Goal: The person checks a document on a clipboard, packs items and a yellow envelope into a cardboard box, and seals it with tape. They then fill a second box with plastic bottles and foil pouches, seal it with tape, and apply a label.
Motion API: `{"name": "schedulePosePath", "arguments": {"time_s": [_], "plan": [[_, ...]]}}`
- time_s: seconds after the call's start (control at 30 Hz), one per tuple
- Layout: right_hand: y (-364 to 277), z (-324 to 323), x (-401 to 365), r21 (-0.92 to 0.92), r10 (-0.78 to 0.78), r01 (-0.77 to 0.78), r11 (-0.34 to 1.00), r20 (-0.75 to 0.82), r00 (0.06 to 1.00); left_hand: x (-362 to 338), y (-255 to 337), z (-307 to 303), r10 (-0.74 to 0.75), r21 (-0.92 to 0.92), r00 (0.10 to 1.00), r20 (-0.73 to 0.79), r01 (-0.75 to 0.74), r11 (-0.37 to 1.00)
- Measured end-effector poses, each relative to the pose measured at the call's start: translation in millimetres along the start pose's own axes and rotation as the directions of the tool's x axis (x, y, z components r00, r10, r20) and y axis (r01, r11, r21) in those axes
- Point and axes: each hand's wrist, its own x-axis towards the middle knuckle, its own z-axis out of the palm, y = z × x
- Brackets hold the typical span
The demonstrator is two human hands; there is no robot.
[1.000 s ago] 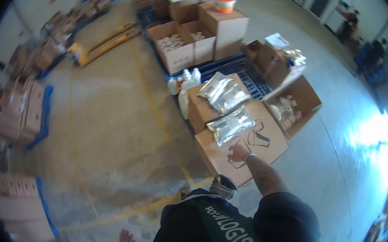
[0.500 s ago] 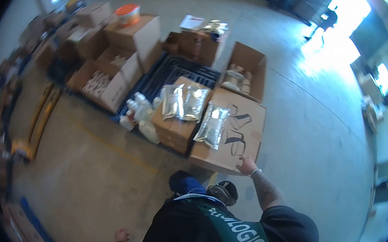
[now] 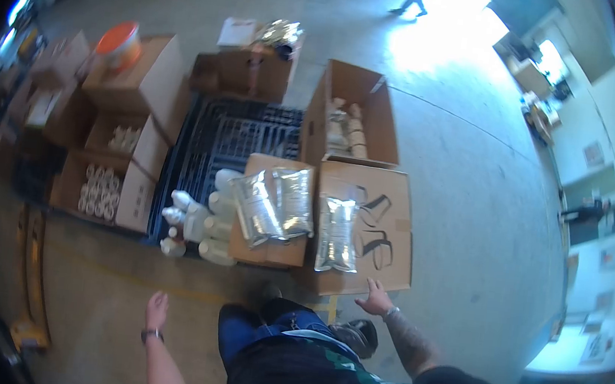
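Note:
My right hand [image 3: 376, 300] is at the front edge of a large cardboard box [image 3: 389, 275] printed with dark shapes, its fingers apart and nothing in it. A silver pouch [image 3: 338, 233] lies on that box. On the smaller carton [image 3: 265, 253] to its left rest two more silver pouches [image 3: 257, 205], partly overlapping. My left hand [image 3: 157, 310] hangs over the floor, low and to the left, below the white plastic bottles [image 3: 199, 225]. Its fingers look small and close together; what they hold, if anything, cannot be made out.
A black pallet [image 3: 228, 127] lies behind the cartons. Open boxes of white rolls [image 3: 102, 189] stand left, with an orange-lidded bucket [image 3: 119, 45] above. An open box [image 3: 396, 137] holds wrapped items. A yellow pallet jack [image 3: 36, 276] is at left. Another person [image 3: 413, 4] walks far off.
The view has turned to the right and the body is more upright. My left hand has come up further into view. My right hand stays near the large box's front edge.

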Motion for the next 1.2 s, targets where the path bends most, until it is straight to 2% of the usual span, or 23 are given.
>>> {"name": "schedulePosePath", "arguments": {"time_s": [0.03, 0.07, 0.1, 0.13, 0.17, 0.2, 0.23, 0.3, 0.43, 0.53, 0.63, 0.7, 0.77, 0.8, 0.83, 0.9, 0.93, 0.97, 1.0, 1.03, 1.07, 1.1, 1.2], "plan": [[-13.1, 5.1, -1.2, 0.000, -0.029, 0.029, 1.000, 0.006, 1.000, 26.9, 13.9, 11.3, -0.035, -0.002, 0.989, 0.141, 0.036, 0.999], [-26.5, 12.9, -3.0, -0.004, -0.068, 0.068, 0.998, 0.023, 0.997, 50.9, 31.1, 26.4, -0.084, 0.172, 0.982, 0.167, 0.054, 0.984], [-37.1, 18.2, -1.2, -0.013, -0.106, 0.107, 0.994, 0.063, 0.992, 72.7, 46.5, 42.4, -0.075, 0.186, 0.979, 0.187, 0.040, 0.982], [-52.4, 22.0, 1.7, 0.034, -0.103, 0.099, 0.995, 0.141, 0.985, 97.6, 40.1, 55.8, 0.113, 0.148, 0.980, 0.163, -0.137, 0.979], [-68.8, 32.7, -4.1, -0.045, -0.008, 0.017, 0.999, 0.190, 0.982, 133.1, 42.9, 61.5, 0.084, 0.235, 0.975, 0.207, -0.133, 0.963], [-83.6, 39.0, 0.3, -0.120, 0.077, -0.054, 0.991, 0.193, 0.978, 170.7, 36.1, 71.8, 0.054, 0.280, 0.980, 0.194, -0.108, 0.954], [-92.7, 46.1, 7.3, -0.189, 0.161, -0.127, 0.974, 0.173, 0.972, 180.8, 69.1, 77.1, -0.032, 0.450, 0.981, 0.193, -0.059, 0.891], [-104.2, 61.0, 13.2, -0.261, 0.206, -0.154, 0.953, 0.188, 0.960, 237.9, 61.6, 96.0, -0.028, 0.534, 0.992, 0.124, -0.043, 0.844], [-104.3, 79.9, 27.1, -0.340, 0.372, -0.293, 0.894, 0.195, 0.907, 313.6, 82.5, 109.8, -0.148, 0.608, 0.988, -0.039, 0.141, 0.781], [-122.7, 70.5, 25.9, -0.260, 0.360, -0.303, 0.917, 0.211, 0.909, 357.8, 58.8, 119.7, -0.268, 0.601, 0.959, -0.088, 0.266, 0.753], [-98.4, 83.2, 30.2, -0.385, 0.387, -0.263, 0.885, 0.291, 0.875, 389.6, 25.2, 127.5, -0.199, 0.644, 0.977, -0.079, 0.202, 0.738], [-125.8, 70.1, 27.4, -0.310, 0.392, -0.315, 0.897, 0.228, 0.891, 417.9, -15.4, 131.3, -0.037, 0.610, 0.993, -0.112, 0.098, 0.786], [-119.9, 78.3, 23.8, -0.269, 0.394, -0.343, 0.900, 0.170, 0.903, 424.3, -24.8, 128.3, 0.056, 0.581, 0.993, -0.108, 0.018, 0.814], [-118.8, 81.4, 25.3, -0.249, 0.362, -0.318, 0.915, 0.156, 0.919, 425.8, -18.2, 125.3, -0.027, 0.511, 0.994, -0.102, 0.075, 0.856], [-111.1, 87.7, 22.7, -0.220, 0.334, -0.302, 0.927, 0.122, 0.935, 426.8, -20.7, 122.5, 0.025, 0.583, 0.988, -0.153, 0.070, 0.809], [-83.5, 104.2, 17.9, -0.163, 0.277, -0.269, 0.949, 0.030, 0.960, 416.9, 0.5, 113.1, 0.052, 0.585, 0.994, -0.094, 0.013, 0.811], [-79.7, 106.6, 17.0, -0.149, 0.255, -0.250, 0.957, 0.013, 0.967, 407.7, 11.4, 108.9, 0.091, 0.599, 0.994, -0.059, -0.037, 0.800], [-83.6, 106.9, 16.4, -0.153, 0.230, -0.230, 0.961, -0.013, 0.973, 407.0, -0.6, 99.8, 0.194, 0.525, 0.981, -0.003, -0.164, 0.835], [-87.0, 107.6, 14.8, -0.159, 0.205, -0.209, 0.965, -0.039, 0.978, 380.6, 29.8, 93.9, 0.267, 0.656, 0.964, -0.002, -0.200, 0.727], [-86.8, 106.9, 15.1, -0.171, 0.194, -0.200, 0.965, -0.050, 0.980, 354.2, 59.9, 86.5, 0.309, 0.689, 0.950, 0.043, -0.252, 0.680], [-86.9, 106.3, 14.6, -0.184, 0.183, -0.191, 0.964, -0.062, 0.981, 332.4, 86.2, 76.1, 0.303, 0.697, 0.950, 0.073, -0.266, 0.666], [-88.1, 106.5, 13.3, -0.193, 0.187, -0.192, 0.962, -0.042, 0.981, 311.3, 101.2, 60.6, 0.396, 0.664, 0.912, 0.106, -0.361, 0.655], [-87.9, 106.4, 16.2, -0.158, 0.201, -0.203, 0.966, -0.031, 0.979, 216.8, 212.6, 41.9, 0.459, 0.647, 0.854, 0.245, -0.497, 0.578]]}}
